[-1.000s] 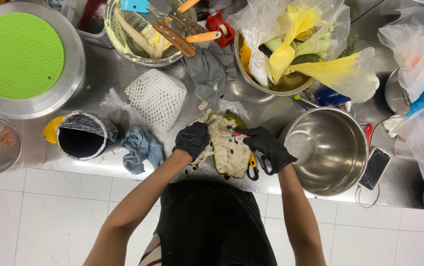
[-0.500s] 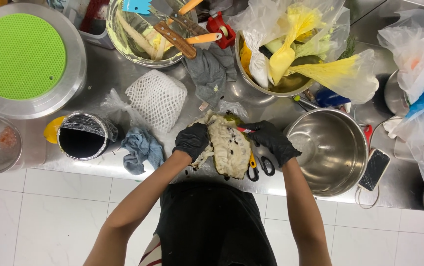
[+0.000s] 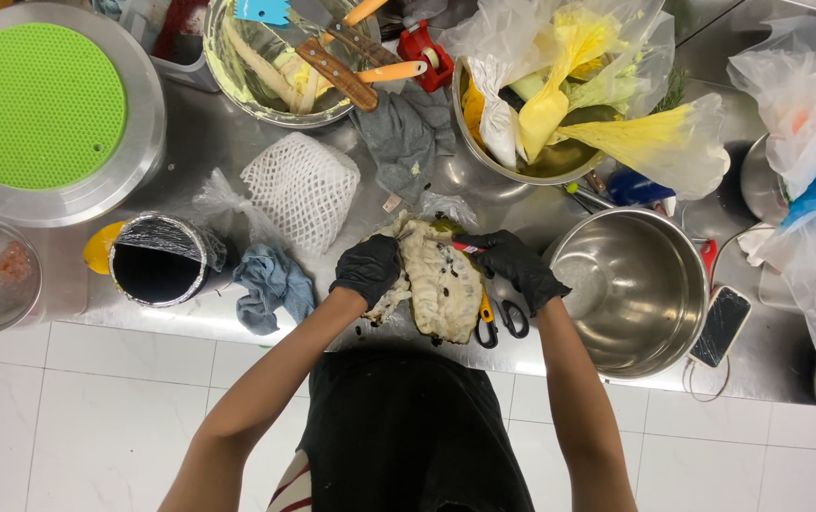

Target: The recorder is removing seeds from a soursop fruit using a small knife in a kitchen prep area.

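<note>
1. Both grips are closed on the work: the left hand (image 3: 367, 270), in a black glove, clamps the left edge of the opened fruit (image 3: 439, 284), while the right hand (image 3: 514, 265), also gloved, pinches a small red-handled tool (image 3: 466, 246) whose tip rests at the fruit's upper right.
2. Judging by the exposed pulp, the step in hand looks like picking or scraping flesh and seeds from the split fruit; the next move probably calls for the left hand to hold the fruit steady while the tool works deeper into the pulp.
3. Pale and creamy inside, the fruit is lumpy and ragged, with a few dark seeds showing and a strip of green rind at its top edge. It lies on the steel counter (image 3: 199, 142), at the front edge just before the person.
4. Black-handled scissors (image 3: 498, 320) lie just beside the fruit on its right.
5. Further right stands an empty steel bowl (image 3: 628, 294), with a phone (image 3: 722, 325) beyond it.
6. To the left sit a blue cloth (image 3: 270, 284), a white foam net (image 3: 301, 190) and a dark lined cup (image 3: 156, 261).
</note>
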